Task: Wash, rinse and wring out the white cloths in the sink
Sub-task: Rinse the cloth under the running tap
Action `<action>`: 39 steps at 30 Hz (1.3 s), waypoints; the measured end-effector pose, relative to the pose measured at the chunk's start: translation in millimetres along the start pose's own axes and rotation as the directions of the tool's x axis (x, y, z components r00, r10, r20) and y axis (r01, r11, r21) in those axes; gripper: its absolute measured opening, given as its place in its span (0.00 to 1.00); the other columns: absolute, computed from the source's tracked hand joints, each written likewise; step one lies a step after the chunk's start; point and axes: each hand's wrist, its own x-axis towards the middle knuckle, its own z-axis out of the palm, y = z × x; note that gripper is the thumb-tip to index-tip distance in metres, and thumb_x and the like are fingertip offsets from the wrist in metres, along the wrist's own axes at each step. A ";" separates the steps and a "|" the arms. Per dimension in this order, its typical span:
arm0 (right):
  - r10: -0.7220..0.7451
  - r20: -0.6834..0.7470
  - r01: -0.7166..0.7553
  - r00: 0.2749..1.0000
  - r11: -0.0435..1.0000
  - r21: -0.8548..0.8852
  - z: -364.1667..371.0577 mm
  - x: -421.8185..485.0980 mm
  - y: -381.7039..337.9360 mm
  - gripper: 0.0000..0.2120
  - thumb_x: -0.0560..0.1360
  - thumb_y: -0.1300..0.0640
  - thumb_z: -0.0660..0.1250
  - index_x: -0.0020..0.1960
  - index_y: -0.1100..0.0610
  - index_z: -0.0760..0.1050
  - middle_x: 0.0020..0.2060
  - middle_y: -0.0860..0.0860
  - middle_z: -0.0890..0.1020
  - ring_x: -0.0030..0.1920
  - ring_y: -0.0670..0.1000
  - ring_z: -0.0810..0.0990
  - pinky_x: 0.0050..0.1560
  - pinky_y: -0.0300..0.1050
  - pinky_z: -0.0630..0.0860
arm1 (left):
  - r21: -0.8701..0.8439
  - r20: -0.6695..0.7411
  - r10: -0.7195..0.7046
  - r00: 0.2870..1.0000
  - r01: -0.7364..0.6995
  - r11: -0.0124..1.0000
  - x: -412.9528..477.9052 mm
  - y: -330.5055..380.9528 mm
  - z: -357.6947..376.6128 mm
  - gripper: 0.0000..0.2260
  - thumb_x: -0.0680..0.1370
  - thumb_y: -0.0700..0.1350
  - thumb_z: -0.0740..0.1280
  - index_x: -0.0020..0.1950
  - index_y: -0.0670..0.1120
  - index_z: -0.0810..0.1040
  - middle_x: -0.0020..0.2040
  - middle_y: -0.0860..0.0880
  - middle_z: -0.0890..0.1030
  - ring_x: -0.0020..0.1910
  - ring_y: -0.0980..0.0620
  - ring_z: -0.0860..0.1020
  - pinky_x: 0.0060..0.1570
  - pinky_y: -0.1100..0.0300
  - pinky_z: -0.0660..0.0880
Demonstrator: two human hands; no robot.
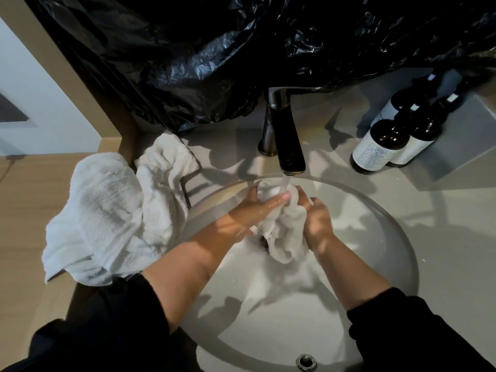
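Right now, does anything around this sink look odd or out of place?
Yes: black plastic sheeting covers the wall above the faucet, where a mirror might be. White towels overhang the counter's left edge and could slip.

Both arms reach forward, bare from the pushed-up dark sleeves (408, 326). The left hand (252, 213) lies flat, fingers pointing toward the right hand (316, 221). The right hand is curled closed, facing the left, very close.
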 end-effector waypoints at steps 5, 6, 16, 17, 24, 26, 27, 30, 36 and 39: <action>-0.220 0.004 0.208 0.976 0.918 -0.339 4.7 -21.5 -30.4 0.24 0.76 0.36 0.57 0.45 0.57 0.74 0.41 0.53 0.82 0.44 0.55 0.80 0.50 0.49 0.75 | -0.228 -0.107 0.145 0.984 -0.167 0.959 1.3 -14.1 4.4 0.07 0.81 0.47 0.63 0.48 0.47 0.79 0.32 0.53 0.81 0.30 0.54 0.79 0.26 0.65 0.73; -0.232 0.008 0.219 0.973 0.908 -0.357 6.5 -28.0 -33.8 0.22 0.78 0.39 0.56 0.43 0.57 0.73 0.38 0.52 0.81 0.43 0.54 0.79 0.48 0.48 0.74 | -0.297 -0.146 0.126 0.981 -0.165 0.941 1.0 -12.2 5.9 0.07 0.81 0.46 0.62 0.46 0.48 0.78 0.32 0.54 0.82 0.31 0.56 0.80 0.29 0.66 0.75; 0.123 0.107 -0.095 0.987 0.969 -0.228 -16.4 -6.3 -25.1 0.23 0.75 0.34 0.58 0.59 0.51 0.69 0.51 0.50 0.78 0.52 0.52 0.77 0.59 0.50 0.71 | -0.593 0.133 0.227 0.965 -0.106 0.798 -4.5 -24.6 -8.0 0.21 0.74 0.54 0.70 0.53 0.36 0.79 0.48 0.38 0.82 0.50 0.41 0.81 0.52 0.51 0.78; 0.125 0.177 -0.091 0.976 0.978 -0.186 -20.2 -9.6 -24.7 0.23 0.75 0.34 0.59 0.62 0.48 0.68 0.54 0.49 0.78 0.54 0.51 0.77 0.59 0.49 0.73 | -0.617 0.134 0.184 0.974 -0.063 0.785 -2.2 -27.1 -11.2 0.25 0.66 0.55 0.77 0.52 0.37 0.81 0.48 0.39 0.82 0.50 0.41 0.80 0.53 0.49 0.78; -0.159 0.176 0.168 0.972 0.985 -0.042 -23.6 -15.0 -18.9 0.10 0.77 0.54 0.67 0.57 0.57 0.76 0.46 0.54 0.83 0.48 0.55 0.82 0.46 0.47 0.79 | -0.651 0.280 0.140 0.950 0.081 0.755 -10.5 -27.1 -9.7 0.30 0.81 0.56 0.55 0.71 0.32 0.65 0.70 0.32 0.66 0.70 0.38 0.67 0.73 0.44 0.58; -0.099 0.124 0.092 0.987 0.994 0.063 -29.4 -12.2 -23.4 0.05 0.77 0.55 0.67 0.49 0.57 0.79 0.42 0.55 0.82 0.45 0.55 0.81 0.47 0.51 0.78 | -0.618 0.311 0.182 0.933 0.053 0.784 -7.3 -27.5 -9.9 0.32 0.82 0.56 0.54 0.75 0.32 0.57 0.74 0.32 0.60 0.74 0.36 0.60 0.75 0.41 0.50; -0.083 0.121 0.070 0.989 0.992 0.109 -32.1 -11.7 -25.9 0.06 0.77 0.55 0.67 0.48 0.57 0.79 0.40 0.55 0.82 0.43 0.54 0.80 0.47 0.51 0.77 | -0.568 0.300 0.169 0.939 0.034 0.822 -5.9 -25.7 -10.5 0.32 0.82 0.57 0.53 0.74 0.32 0.58 0.73 0.32 0.63 0.74 0.37 0.62 0.74 0.41 0.54; -0.099 0.113 0.067 0.989 0.964 0.258 -35.5 -15.8 -37.5 0.10 0.76 0.54 0.68 0.51 0.61 0.80 0.43 0.56 0.84 0.44 0.57 0.82 0.48 0.51 0.79 | -0.486 0.217 0.036 0.976 0.076 0.870 -10.2 -16.8 -13.8 0.34 0.80 0.60 0.59 0.66 0.28 0.62 0.53 0.40 0.81 0.52 0.43 0.80 0.54 0.50 0.76; -0.128 0.064 0.115 0.990 0.977 0.178 -35.3 -28.8 -47.0 0.19 0.75 0.47 0.68 0.51 0.64 0.79 0.46 0.60 0.84 0.46 0.60 0.83 0.50 0.52 0.80 | -0.594 0.215 -0.108 0.971 0.218 0.775 -5.8 -14.9 0.9 0.37 0.68 0.68 0.64 0.69 0.45 0.74 0.64 0.42 0.77 0.63 0.41 0.76 0.63 0.39 0.71; -0.070 0.140 0.073 0.988 0.997 -0.015 -24.4 -37.6 -40.6 0.18 0.77 0.45 0.64 0.41 0.59 0.80 0.38 0.55 0.84 0.38 0.53 0.82 0.40 0.42 0.78 | -0.634 0.115 -0.214 0.970 0.237 0.736 5.2 -16.0 14.2 0.22 0.76 0.61 0.65 0.60 0.46 0.79 0.56 0.44 0.82 0.56 0.46 0.79 0.59 0.51 0.74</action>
